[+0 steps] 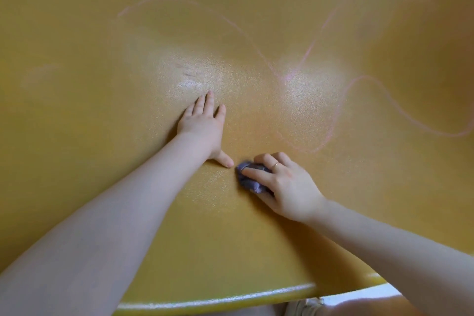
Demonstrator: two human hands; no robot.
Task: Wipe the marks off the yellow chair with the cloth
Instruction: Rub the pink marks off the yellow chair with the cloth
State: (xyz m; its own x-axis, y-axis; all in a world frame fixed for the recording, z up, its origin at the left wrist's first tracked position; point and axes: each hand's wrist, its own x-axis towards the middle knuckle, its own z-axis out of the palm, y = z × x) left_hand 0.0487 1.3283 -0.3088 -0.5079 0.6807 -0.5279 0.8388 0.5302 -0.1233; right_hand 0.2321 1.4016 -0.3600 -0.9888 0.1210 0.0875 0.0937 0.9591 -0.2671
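Note:
The yellow chair (102,110) fills almost the whole view, its seat textured and glossy. Thin pink marks (305,56) loop across the middle and right of the seat and up the back. My left hand (204,126) lies flat on the seat with fingers spread, holding nothing. Just right of its thumb, my right hand (284,187) presses a bunched purple cloth (250,179) against the seat. A ring shows on one finger of that hand. The cloth is partly hidden under the fingers.
The seat's rounded front edge (230,299) runs along the bottom of the view, with a strip of pale floor (364,295) below it at the right. The chair's side curves up at the far right (423,46).

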